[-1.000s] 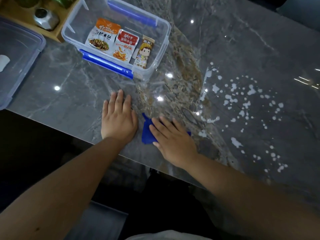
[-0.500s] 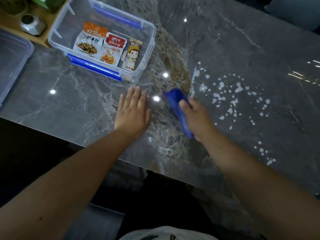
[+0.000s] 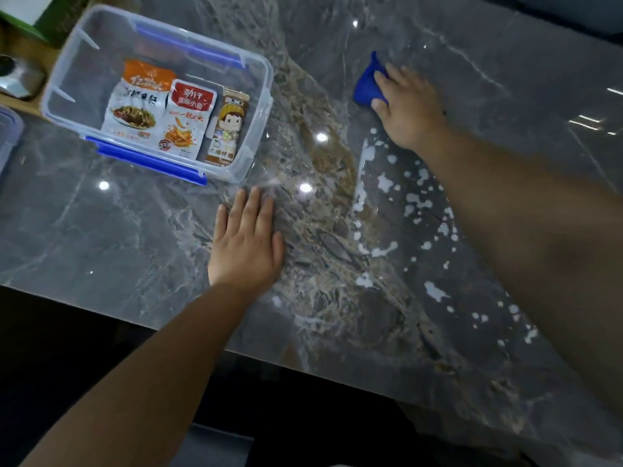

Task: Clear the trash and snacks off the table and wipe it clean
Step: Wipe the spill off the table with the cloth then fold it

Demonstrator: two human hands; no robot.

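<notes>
My right hand presses a blue cloth flat on the grey marble table, far from me past the middle. Only the cloth's left part shows from under the fingers. White spilled droplets are scattered on the table, closer to me than the cloth and partly hidden by my right forearm. My left hand lies flat on the table, palm down, fingers together, holding nothing. A clear plastic box with blue clips stands at the far left and holds three snack packets.
A wooden tray with a metal object sits behind the box at the far left. Another clear container's corner shows at the left edge. The table's near edge runs diagonally below my left hand.
My right hand has swept the blue cloth away from me, from near the table's front edge up past the spill to the far side. My left hand has stayed flat on the table.
</notes>
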